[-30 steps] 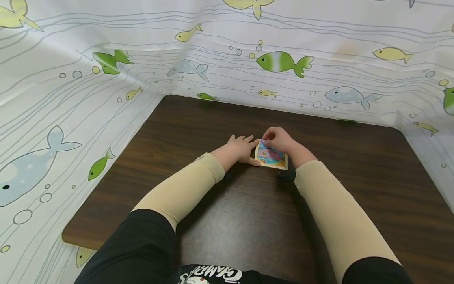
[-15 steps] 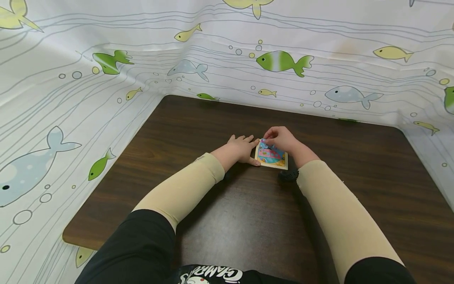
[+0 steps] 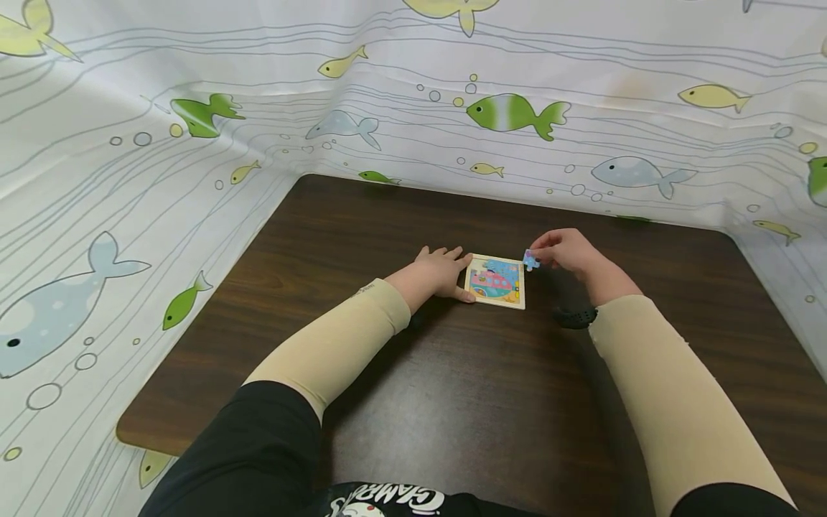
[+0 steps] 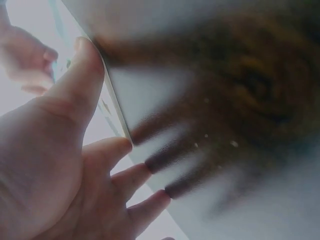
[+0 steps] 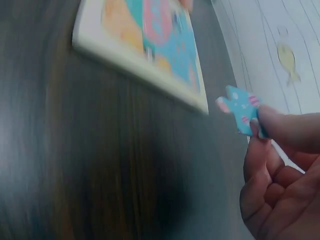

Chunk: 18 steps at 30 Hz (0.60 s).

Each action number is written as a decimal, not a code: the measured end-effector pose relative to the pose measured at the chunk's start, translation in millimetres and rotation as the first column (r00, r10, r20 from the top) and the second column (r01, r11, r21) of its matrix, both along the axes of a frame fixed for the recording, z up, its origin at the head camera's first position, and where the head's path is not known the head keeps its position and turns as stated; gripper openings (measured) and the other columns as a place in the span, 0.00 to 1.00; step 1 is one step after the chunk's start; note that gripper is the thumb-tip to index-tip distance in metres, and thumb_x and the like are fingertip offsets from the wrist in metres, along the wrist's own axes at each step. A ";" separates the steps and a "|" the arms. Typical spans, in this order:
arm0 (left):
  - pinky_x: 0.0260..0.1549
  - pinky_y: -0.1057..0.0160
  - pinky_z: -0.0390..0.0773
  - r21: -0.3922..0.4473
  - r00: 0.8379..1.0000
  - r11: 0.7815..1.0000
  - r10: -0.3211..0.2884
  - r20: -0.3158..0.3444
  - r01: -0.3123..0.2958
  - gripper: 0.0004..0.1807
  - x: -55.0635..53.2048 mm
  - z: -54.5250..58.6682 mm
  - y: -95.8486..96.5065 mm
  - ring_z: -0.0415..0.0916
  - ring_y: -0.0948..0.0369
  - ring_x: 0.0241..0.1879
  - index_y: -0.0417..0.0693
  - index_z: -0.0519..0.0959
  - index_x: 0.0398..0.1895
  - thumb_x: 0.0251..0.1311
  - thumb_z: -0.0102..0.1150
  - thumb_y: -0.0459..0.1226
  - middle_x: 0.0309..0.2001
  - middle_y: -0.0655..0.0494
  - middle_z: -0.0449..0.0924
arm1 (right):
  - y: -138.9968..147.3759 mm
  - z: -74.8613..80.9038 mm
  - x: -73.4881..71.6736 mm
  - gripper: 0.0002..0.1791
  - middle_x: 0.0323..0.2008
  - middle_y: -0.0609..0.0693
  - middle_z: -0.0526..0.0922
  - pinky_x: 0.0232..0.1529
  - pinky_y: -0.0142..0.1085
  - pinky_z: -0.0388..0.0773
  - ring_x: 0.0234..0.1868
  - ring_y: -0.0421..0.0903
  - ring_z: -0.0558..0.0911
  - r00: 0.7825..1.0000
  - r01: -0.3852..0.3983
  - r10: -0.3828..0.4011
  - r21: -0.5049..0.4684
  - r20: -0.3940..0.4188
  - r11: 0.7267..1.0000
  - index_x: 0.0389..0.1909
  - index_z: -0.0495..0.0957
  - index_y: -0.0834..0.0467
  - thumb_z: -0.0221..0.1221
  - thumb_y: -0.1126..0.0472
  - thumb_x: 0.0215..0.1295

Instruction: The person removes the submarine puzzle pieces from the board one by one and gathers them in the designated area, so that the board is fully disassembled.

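A small square jigsaw puzzle point(image 3: 494, 281) with a pale frame lies on the table, its picture in blue, pink and yellow. At its upper left the frame shows a bare pale spot. My left hand point(image 3: 438, 274) rests at the puzzle's left edge with fingers spread, the thumb along the near corner; in the left wrist view the left hand point(image 4: 75, 145) touches the frame's edge. Just right of the puzzle, my right hand point(image 3: 568, 251) pinches a blue jigsaw piece point(image 5: 243, 111) with pink and white spots between thumb and forefinger, held apart from the frame.
The dark wooden table point(image 3: 413, 402) spreads around the puzzle. A white curtain point(image 3: 400, 79) printed with fish stands along the far and left sides. A black band point(image 3: 575, 317) is on the right wrist.
My right hand has moved right, off the puzzle's upper left, carrying the jigsaw piece away and uncovering a pale spot there. My left hand has stayed in place.
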<state>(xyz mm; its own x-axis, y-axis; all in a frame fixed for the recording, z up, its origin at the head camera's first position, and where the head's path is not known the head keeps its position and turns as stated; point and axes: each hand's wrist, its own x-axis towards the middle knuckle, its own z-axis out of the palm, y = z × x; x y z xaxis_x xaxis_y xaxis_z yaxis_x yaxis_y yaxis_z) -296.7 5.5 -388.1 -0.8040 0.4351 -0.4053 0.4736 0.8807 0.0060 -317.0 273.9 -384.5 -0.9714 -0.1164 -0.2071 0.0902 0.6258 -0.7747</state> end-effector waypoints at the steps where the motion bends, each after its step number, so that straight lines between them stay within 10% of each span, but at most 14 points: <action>1: 0.71 0.43 0.40 -0.001 1.000 1.000 -0.001 0.001 0.001 0.56 -0.1 0.1 0.3 0.39 0.50 0.77 0.63 0.38 0.81 0.56 0.48 0.73 0.80 0.56 0.36 | 7.5 -0.4 1.6 0.15 0.40 0.57 0.77 0.48 0.49 0.73 0.42 0.56 0.73 1.000 0.017 -0.018 0.005 0.008 1.000 0.48 0.79 0.67 0.60 0.57 0.72; 18: 0.71 0.43 0.41 0.004 1.000 1.000 -0.003 0.001 0.003 0.55 1.0 0.8 -0.3 0.39 0.50 0.77 0.63 0.38 0.81 0.57 0.48 0.72 0.80 0.56 0.36 | 39.0 -17.3 2.2 0.15 0.38 0.54 0.75 0.39 0.41 0.71 0.41 0.53 0.71 0.992 0.081 -0.086 0.064 0.088 0.995 0.50 0.78 0.68 0.58 0.60 0.73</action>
